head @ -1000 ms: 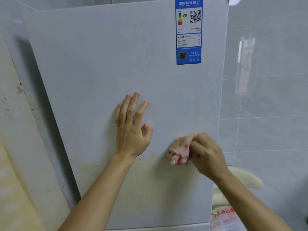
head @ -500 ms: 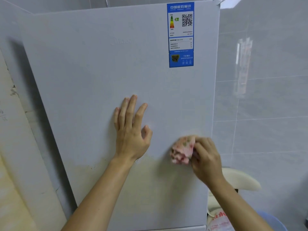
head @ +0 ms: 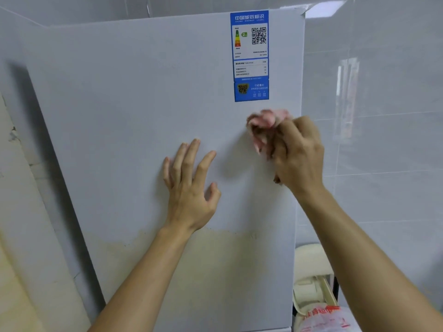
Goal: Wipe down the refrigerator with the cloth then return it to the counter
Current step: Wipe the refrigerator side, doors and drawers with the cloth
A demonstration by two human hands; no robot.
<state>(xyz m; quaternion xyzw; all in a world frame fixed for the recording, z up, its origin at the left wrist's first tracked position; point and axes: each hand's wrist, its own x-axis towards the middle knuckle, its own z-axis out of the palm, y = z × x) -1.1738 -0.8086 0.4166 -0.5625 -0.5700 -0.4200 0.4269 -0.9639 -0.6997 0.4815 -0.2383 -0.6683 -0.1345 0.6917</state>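
The white refrigerator door (head: 134,97) fills the view, with a yellowish stained band across its lower part. My left hand (head: 191,185) lies flat against the middle of the door, fingers spread. A bunched pink cloth (head: 266,123) is gripped in my right hand (head: 297,154) and held against the door near its right edge, just under the blue energy label (head: 250,56). The cloth is blurred by motion.
A grey tiled wall (head: 383,116) runs to the right of the refrigerator. Low on the right stand a cream plastic stool (head: 309,259) and a plastic bag with red print (head: 321,317). A worn, stained wall (head: 16,236) is at the left.
My right hand has swept the cloth up the door, from beside the stained band to just below the blue label. My left hand has stayed flat in the same place.
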